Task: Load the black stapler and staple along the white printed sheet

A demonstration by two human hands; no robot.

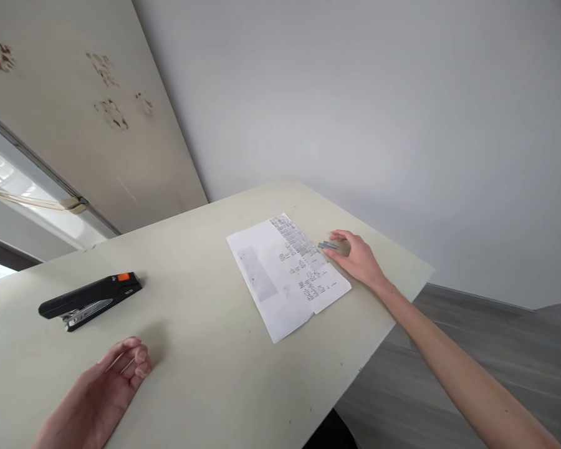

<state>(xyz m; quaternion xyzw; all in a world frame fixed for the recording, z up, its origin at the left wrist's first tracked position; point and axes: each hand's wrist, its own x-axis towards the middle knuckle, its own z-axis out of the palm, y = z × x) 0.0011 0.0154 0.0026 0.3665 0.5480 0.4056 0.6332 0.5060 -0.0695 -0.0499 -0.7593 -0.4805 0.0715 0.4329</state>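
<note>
My right hand [358, 255] rests at the right side of the table, thumb and fingers apart around a small grey strip of staples [327, 245]. The strip lies between thumb and forefinger, beside the edge of some printed paper sheets [262, 274]. These sheets lie flat and slightly offset, with a dense block of print at the top right. My left hand [110, 386] is palm up at the lower left, its fingers loosely curled with nothing in them. Just beyond it lies a black stapler [91, 300] with an orange button.
The pale table [206, 374] carries all these things; its right edge drops to a grey wood-look floor [486, 337]. A plain wall [355, 112] stands behind. At the back left is a beige panel [98, 149] with brown marks.
</note>
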